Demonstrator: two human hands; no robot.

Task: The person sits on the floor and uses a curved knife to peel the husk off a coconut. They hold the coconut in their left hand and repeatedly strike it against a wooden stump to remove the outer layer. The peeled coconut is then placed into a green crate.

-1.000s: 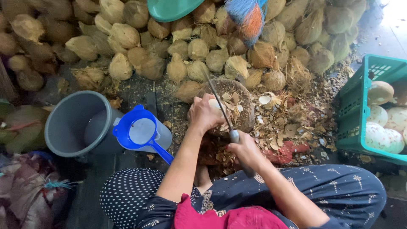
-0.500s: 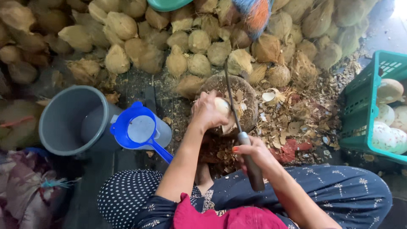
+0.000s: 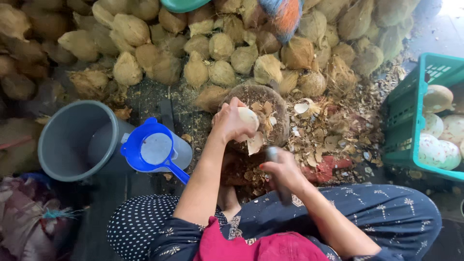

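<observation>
Left hand (image 3: 231,123) fingers wrap a pale coconut (image 3: 248,117) on the chopping block (image 3: 275,113); right hand (image 3: 282,170) grips a knife (image 3: 278,176). Husk pile (image 3: 212,48) crowds beyond, shell scraps (image 3: 333,140) litter the floor.

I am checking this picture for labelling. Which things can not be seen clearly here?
Head view:
- Knife: blade motion-blurred; right hand covers part of the handle.
- Peeled coconut: mostly hidden under left hand.
- Green crate: cut by right edge.
- Teal bowl: cut by top edge.

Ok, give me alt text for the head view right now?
Left hand holds a pale peeled coconut on a round chopping block, right hand gripping a knife handle. Husked coconuts piled behind; grey bucket left, green crate right.
</observation>
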